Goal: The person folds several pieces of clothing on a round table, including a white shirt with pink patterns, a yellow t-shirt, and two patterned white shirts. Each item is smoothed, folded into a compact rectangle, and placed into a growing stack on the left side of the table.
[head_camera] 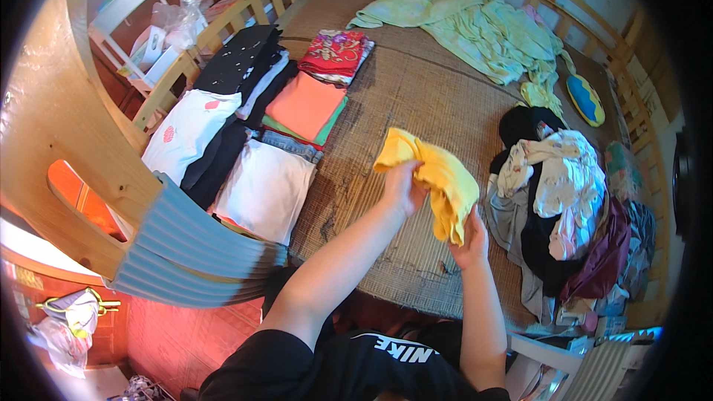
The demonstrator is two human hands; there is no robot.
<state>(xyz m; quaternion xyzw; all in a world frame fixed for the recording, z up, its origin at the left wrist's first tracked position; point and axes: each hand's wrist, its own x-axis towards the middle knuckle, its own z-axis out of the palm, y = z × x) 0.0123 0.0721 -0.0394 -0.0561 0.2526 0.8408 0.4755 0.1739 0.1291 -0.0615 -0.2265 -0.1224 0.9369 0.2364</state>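
A yellow cloth garment [440,170] is held up over the woven bed mat [384,100], bunched and partly folded so its exact kind is unclear. My left hand [405,188] grips its left part, the thumb lying on the fabric and the other fingers partly hidden. At the garment's lower right end, my right hand [470,239] pinches the edge. Left of my hands stand folded stacks, among them a white cloth [264,186], an orange cloth [306,104] and a white printed garment [192,128]. To the right lies a loose heap of clothes [562,178].
Black folded clothes [237,61] and a red patterned cloth [337,55] sit farther back. A rumpled green blanket [473,22] and a blue-yellow cushion [585,100] lie on the far side. Wooden rails [267,3] edge the bed; a curved wooden post [72,122] rises at left.
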